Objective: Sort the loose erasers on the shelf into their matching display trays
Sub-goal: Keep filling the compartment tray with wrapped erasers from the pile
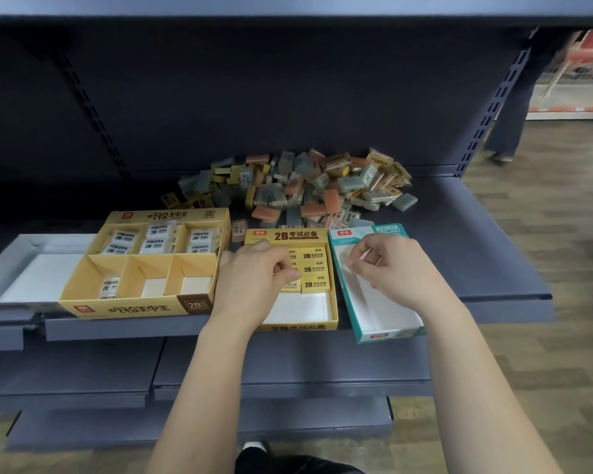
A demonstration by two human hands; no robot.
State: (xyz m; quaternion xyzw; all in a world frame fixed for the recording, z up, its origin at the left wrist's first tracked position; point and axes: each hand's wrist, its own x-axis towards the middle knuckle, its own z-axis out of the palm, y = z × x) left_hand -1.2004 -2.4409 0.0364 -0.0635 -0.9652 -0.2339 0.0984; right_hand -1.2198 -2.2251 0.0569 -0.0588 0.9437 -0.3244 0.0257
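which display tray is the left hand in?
The narrow yellow 2B tray, between the wide compartmented yellow tray and the teal tray; the left hand is over its yellow erasers.

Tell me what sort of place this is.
Likely a shop's stationery aisle: slotted metal shelving, printed display trays and a heap of wrapped erasers waiting to be sorted.

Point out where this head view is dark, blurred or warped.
Head view: the lens bows the shelf edges; the back panel lies in deep shadow; the eraser pile is dim and soft; the aisle at upper right is smeared; the middle tray print reads clearly.
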